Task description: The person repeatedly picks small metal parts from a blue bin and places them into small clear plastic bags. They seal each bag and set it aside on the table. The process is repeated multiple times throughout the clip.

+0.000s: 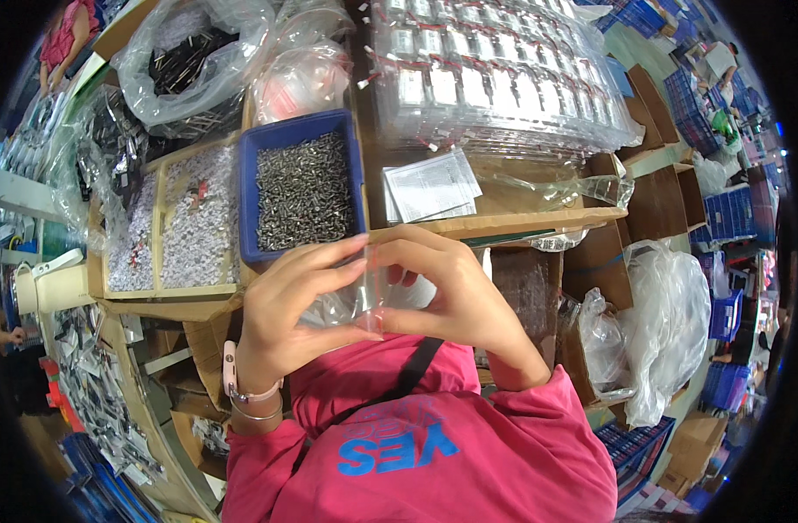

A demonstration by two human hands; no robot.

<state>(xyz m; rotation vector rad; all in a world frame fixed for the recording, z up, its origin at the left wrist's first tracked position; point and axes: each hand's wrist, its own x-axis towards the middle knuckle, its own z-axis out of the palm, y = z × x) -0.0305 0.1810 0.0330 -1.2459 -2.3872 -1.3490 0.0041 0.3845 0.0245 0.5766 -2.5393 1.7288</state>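
Observation:
Between my two hands is a small clear plastic zip bag (371,287) with a red strip along its edge. My left hand (294,301), with a pink watch band and a bangle at the wrist, pinches it from one side with fingertips and thumb. My right hand (438,281) grips the other side, thumb low and fingers at the top. What the bag contains cannot be made out. Just beyond my left hand stands a blue plastic bin (247,196) full of small metal pins or screws (301,189). Folded printed leaflets (432,186) lie in a cardboard tray beyond my right hand.
Stacked clear trays of wired, silvery parts (497,85) stand at the back. A divided box of small white pieces (199,235) and an open bag of dark parts (190,65) are at the left. Cardboard boxes with plastic bags (667,327) stand right. Other people work farther off.

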